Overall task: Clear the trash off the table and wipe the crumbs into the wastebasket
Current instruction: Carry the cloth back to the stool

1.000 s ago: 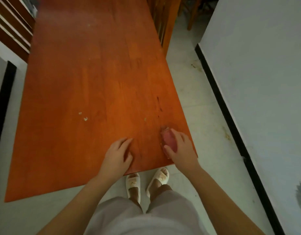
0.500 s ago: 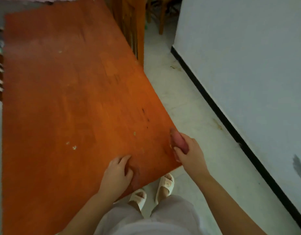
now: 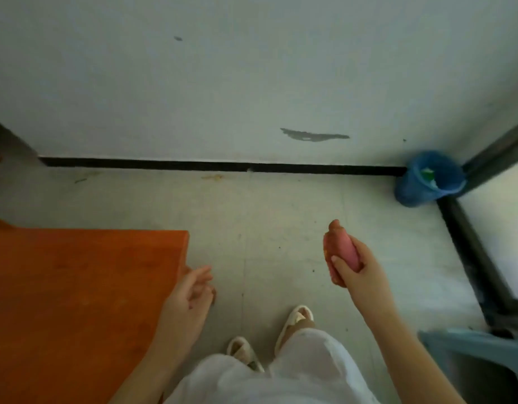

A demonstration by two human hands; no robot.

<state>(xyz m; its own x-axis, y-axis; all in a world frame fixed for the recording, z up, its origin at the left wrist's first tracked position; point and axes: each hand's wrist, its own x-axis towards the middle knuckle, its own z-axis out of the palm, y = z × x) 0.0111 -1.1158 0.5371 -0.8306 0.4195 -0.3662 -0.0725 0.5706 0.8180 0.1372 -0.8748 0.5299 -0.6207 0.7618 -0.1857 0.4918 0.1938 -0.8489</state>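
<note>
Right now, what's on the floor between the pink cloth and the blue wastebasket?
Only bare pale floor tile shows in the head view between the pink cloth and blue wastebasket.

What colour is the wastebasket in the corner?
Blue; the wastebasket shows in the head view, with something green inside.

A plain home dining corner is showing: an orange wooden table (image 3: 77, 287) standing near a scuffed white wall (image 3: 252, 68), a blue wastebasket (image 3: 426, 179) sitting at that wall's foot.

Right hand (image 3: 358, 268): grips pink cloth (image 3: 342, 252) over floor.
Left hand (image 3: 190, 295): relaxed beside tabletop (image 3: 77, 287) corner.
Wastebasket (image 3: 426, 179): far wall corner.
</note>
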